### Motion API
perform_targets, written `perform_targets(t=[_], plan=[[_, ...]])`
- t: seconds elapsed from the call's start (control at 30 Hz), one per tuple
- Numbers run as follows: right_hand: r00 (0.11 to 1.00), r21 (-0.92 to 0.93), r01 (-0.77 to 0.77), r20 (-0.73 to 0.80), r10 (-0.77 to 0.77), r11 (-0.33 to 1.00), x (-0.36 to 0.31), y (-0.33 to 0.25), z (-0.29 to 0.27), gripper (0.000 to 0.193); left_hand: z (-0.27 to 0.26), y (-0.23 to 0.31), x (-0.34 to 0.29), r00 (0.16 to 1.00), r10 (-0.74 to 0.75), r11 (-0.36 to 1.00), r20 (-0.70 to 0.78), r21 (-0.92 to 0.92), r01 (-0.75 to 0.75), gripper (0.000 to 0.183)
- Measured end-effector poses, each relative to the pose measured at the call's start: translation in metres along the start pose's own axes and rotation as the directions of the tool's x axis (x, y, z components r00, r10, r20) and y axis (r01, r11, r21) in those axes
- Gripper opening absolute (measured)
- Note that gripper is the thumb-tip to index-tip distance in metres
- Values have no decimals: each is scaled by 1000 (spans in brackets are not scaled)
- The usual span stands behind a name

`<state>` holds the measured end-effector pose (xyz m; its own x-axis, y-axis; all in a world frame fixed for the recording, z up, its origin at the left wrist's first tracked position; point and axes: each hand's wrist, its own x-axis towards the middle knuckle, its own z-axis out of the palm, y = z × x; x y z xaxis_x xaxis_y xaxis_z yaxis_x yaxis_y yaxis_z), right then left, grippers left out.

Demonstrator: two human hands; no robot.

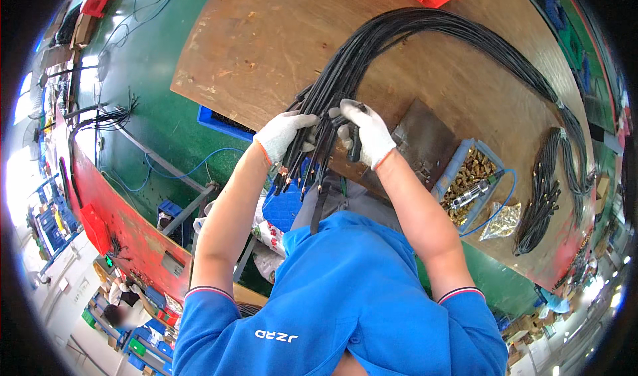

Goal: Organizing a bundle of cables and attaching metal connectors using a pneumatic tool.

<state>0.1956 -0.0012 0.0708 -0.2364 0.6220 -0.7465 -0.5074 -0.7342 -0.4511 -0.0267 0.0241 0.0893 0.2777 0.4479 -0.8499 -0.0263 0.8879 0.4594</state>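
A thick bundle of black cables (399, 22) arcs across the table, its near ends hanging over the front edge in front of me. Several of these ends show bare copper-coloured tips (292, 177). My left hand (288, 135), in a white knit glove, is closed round the left side of the bundle just above the tips. Across from it, my gloved right hand (369, 131) has its fingers bent round a short black tube-like piece (354, 143) against the bundle's right side. Its exact kind is hard to make out.
Right of my hands, a dark metal plate (425, 140) lies on the wooden table (246, 50). Beside it are a blue bin (495, 155) of brass-coloured fittings, an air tool (470, 194) with a blue hose, a clear bag (502, 220) and a tied cable coil (541, 200).
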Motion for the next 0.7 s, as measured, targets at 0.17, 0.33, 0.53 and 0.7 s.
perform_targets(t=[0.17,0.33,0.53,0.7], plan=[[999,-37,-18,37,20,999,-18,34,-2,25,4,3,-2,995,59,982,-75,184,-45,28],[986,-510,58,165,32,858,-41,58,-1,35,-11,7,5,1000,-13,991,-6,133,14,34],[976,-678,141,219,15,722,-63,86,-2,47,-11,-3,17,997,-34,993,76,114,25,37],[952,-777,205,299,62,595,-87,80,7,48,3,-8,12,1000,11,963,-10,269,-7,25]])
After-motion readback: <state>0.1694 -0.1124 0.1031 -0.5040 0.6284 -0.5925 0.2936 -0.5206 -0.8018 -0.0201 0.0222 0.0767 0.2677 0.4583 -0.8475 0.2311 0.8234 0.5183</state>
